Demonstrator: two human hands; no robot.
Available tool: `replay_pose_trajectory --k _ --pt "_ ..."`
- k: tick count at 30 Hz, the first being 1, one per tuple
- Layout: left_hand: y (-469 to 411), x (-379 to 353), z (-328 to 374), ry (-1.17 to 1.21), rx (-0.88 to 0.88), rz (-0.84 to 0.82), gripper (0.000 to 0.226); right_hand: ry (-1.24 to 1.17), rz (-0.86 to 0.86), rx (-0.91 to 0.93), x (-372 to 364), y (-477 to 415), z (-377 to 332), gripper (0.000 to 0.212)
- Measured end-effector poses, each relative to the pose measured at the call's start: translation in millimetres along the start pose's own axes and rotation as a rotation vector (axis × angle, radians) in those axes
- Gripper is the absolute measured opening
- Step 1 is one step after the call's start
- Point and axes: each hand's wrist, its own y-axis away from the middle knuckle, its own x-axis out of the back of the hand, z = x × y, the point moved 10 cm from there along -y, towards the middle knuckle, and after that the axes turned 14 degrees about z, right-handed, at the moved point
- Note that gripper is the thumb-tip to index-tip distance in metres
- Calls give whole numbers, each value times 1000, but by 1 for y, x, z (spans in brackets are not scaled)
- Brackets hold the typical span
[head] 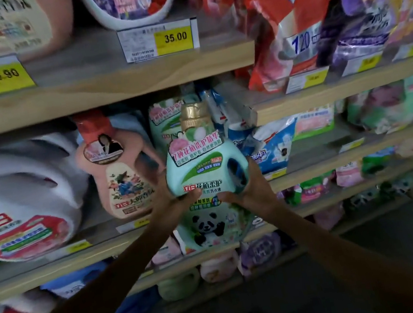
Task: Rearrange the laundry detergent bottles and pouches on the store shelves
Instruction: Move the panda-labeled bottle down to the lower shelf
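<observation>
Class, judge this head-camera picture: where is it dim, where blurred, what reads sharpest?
Head view: the dark floor and lowest wooden shelf lie in shade; the pale green panda-label detergent bottle gripped by the left hand and right hand reads sharpest; the red-and-white plastic pouch at upper right is smeared; the upper wooden shelf edge runs slanted.

Mint-green bottle (199, 168), gold cap, upright at frame centre in front of the middle shelf row, gripped low by left hand (180, 201) and right hand (246, 190). Panda print just below the hands; can't tell if it is the same item. Pink bottle (121, 182) with red cap stands just left of it. Big white jug (15, 206) at far left. Blue-white pouches (269, 145) right of centre. Red pouch (291, 3) and purple pouch (379, 1) upright at upper right. Pink jug (2, 24) sits at upper left.
</observation>
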Motion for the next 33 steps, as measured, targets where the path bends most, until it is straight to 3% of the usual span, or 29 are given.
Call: replay_pose_trajectory --k 10,13,18,25,33 --pt "-67 6 23 -7 -146 84 70 -46 -24 80 -31 -76 -19 99" --pt "-78 10 17 -18 -136 120 87 -26 -36 106 -40 -87 -17 102" --pt "-84 2 3 -95 -137 145 73 67 -67 100 -48 -99 1 112" --pt "-86 -13 -42 -107 -39 182 78 207 -86 108 -45 -104 32 115" --pt "-87 -11 -46 -170 -21 239 80 195 -86 131 -45 -107 36 110"
